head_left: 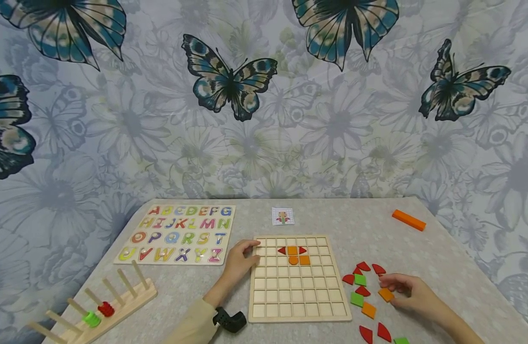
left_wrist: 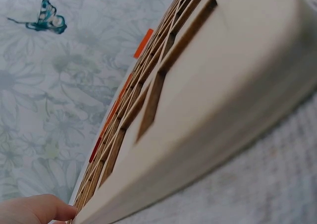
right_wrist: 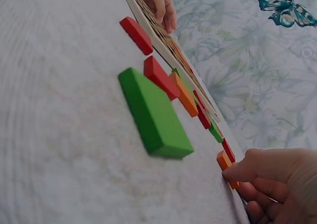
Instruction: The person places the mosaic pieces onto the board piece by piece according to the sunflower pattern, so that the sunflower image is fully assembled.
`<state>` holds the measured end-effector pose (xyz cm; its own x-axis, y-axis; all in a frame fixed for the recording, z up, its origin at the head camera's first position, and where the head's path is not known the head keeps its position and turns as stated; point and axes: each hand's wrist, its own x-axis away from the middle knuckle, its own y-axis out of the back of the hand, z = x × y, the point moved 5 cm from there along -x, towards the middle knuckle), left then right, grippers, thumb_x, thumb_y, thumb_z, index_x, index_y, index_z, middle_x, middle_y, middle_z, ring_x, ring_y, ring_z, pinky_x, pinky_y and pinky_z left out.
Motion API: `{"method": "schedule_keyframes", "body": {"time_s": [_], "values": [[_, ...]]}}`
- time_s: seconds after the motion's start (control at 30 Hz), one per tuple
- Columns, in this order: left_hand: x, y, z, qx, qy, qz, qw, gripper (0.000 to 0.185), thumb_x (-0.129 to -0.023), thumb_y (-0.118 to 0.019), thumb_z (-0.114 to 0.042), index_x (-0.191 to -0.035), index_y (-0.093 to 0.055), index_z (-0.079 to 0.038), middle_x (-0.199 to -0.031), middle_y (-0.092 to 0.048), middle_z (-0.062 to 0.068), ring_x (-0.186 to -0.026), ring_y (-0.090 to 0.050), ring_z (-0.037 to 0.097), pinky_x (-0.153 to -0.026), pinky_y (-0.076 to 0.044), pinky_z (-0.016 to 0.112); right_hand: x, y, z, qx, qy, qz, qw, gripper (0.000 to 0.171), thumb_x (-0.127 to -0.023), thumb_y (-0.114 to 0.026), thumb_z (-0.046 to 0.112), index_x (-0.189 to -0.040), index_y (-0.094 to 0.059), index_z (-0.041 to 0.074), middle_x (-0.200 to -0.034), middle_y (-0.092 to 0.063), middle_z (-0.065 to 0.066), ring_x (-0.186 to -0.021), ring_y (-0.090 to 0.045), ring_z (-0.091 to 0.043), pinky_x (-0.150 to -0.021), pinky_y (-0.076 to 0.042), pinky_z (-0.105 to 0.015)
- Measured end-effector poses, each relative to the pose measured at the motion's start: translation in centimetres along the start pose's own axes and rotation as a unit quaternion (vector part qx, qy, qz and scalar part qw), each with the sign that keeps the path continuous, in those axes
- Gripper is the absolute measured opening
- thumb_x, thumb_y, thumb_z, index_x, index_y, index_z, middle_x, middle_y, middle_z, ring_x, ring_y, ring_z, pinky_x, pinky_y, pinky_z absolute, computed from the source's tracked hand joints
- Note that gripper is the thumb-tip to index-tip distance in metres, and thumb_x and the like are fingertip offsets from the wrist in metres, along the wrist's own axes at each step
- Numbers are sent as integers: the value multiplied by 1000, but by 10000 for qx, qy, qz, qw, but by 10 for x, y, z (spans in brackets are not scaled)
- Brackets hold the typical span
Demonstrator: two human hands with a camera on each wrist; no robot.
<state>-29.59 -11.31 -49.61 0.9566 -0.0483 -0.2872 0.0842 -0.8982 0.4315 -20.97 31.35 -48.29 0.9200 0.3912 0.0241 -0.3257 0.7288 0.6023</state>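
My left hand (head_left: pixel 239 260) rests at the upper left edge of a wooden grid board (head_left: pixel 300 297), thumb and fingertips touching its rim. On the board's upper cells sit an orange square (head_left: pixel 292 250) between two red triangles (head_left: pixel 282 251), with an orange circle (head_left: pixel 293 260) and another orange square (head_left: pixel 304 260) below. To the right of the board, my right hand (head_left: pixel 412 292) pinches an orange square tile (right_wrist: pixel 225 160) low over the table, thumb on its near side. Around that hand lie red quarter-circle pieces (head_left: pixel 363 291), green squares (head_left: pixel 357 299) and a loose orange square (head_left: pixel 369 310).
A small pattern card (head_left: pixel 283 216) lies behind the board. An alphabet puzzle (head_left: pixel 175 234) fills the back left. In front of it, a wooden peg stand (head_left: pixel 130 303) carries green rings (head_left: pixel 91 319) and red rings (head_left: pixel 106 309). An orange bar (head_left: pixel 409 220) lies at the back right.
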Motion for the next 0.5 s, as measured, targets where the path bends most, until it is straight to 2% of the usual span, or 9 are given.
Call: {"method": "schedule_keyframes", "body": {"time_s": [0.2, 0.33, 0.4, 0.5], "values": [[0, -1, 0, -68, -1, 25, 10000, 34, -74, -69, 0, -108, -69, -6, -111, -66, 10, -103, -61, 23, -89, -48, 29, -2, -2, -1, 186, -196, -329, 9991, 46, -79, -73, 12, -119, -59, -6, -101, -69, -12, -79, -54, 0, -69, -47, -17], [0, -1, 0, -88, 50, 54, 9999, 34, -76, -69, -2, -109, -69, -6, -112, -66, 9, -104, -61, 23, -90, -48, 29, -12, -6, 6, 300, -390, -520, 9974, 46, -78, -75, 18, -118, -61, 0, -101, -69, -9, -78, -53, 1, -70, -47, -17], [0, -1, 0, -75, 77, 44, 9999, 34, -76, -69, -2, -109, -69, -7, -112, -66, 9, -104, -61, 22, -90, -48, 29, -21, -10, 13, 268, -335, -580, 9974, 45, -78, -75, 18, -118, -62, 1, -102, -69, -10, -79, -53, 1, -71, -48, -18], [0, -1, 1, -81, 49, 11, 10000, 34, -75, -69, -1, -109, -69, -7, -112, -66, 9, -104, -61, 23, -90, -48, 29, -39, -18, 26, 171, 3, -695, 9974, 42, -80, -74, 17, -116, -63, 0, -102, -69, -12, -81, -55, 2, -71, -48, -18]]}}
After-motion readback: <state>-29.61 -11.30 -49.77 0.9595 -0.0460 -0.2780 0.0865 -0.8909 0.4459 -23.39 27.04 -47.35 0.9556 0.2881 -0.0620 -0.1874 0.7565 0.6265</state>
